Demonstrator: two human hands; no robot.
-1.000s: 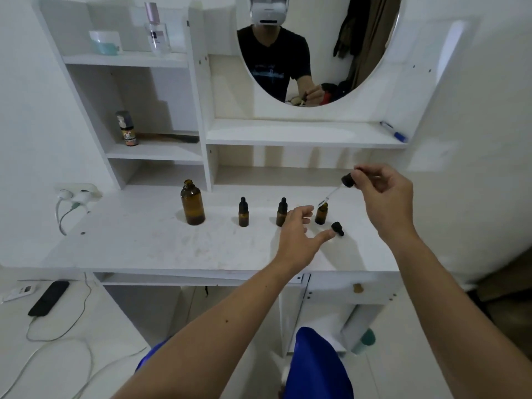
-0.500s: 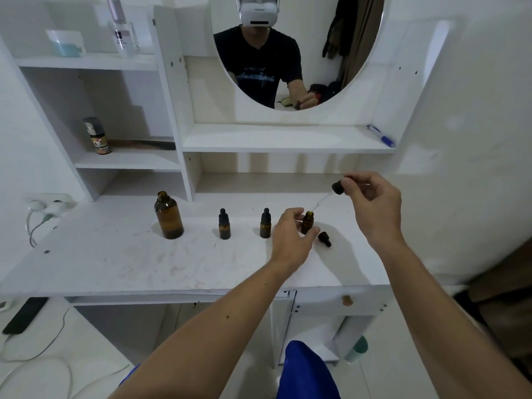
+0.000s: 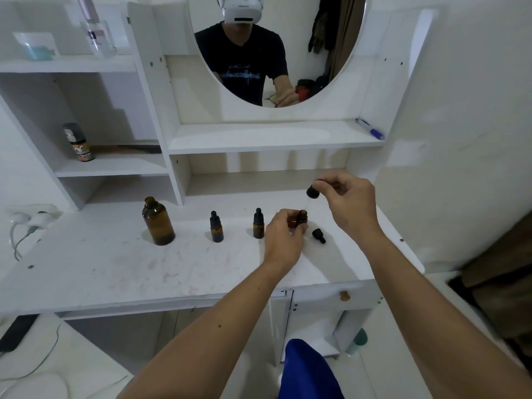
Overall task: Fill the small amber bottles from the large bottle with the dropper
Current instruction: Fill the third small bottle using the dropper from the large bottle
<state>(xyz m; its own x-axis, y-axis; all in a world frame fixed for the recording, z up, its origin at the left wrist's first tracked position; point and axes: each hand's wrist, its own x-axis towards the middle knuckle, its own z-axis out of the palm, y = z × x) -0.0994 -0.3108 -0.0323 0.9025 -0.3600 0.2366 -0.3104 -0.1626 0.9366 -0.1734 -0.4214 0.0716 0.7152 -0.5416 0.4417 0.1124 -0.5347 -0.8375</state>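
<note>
The right hand [image 3: 349,203] is pinching the black bulb of the dropper [image 3: 312,192] between the thumb and the first fingers, and the thin glass tube is hanging down and a little to the left from it. The tube is too faint for me to see where its tip ends. Just below it the open small bottle [image 3: 302,217] is standing upright on the white table [image 3: 100,263], so its long axis is pointing up toward the dropper.

The left hand [image 3: 283,237] is curling round this bottle from the near side and is holding it steady; it is the nearer hand to the bottle. The right wrist is raised and bent, with the back of the hand facing the camera.

The loose cap [image 3: 319,235] is lying just beside the bottle on the right. The large bottle [image 3: 158,221] is standing open, well apart to the left, beyond two capped bottles [image 3: 216,227].
</note>
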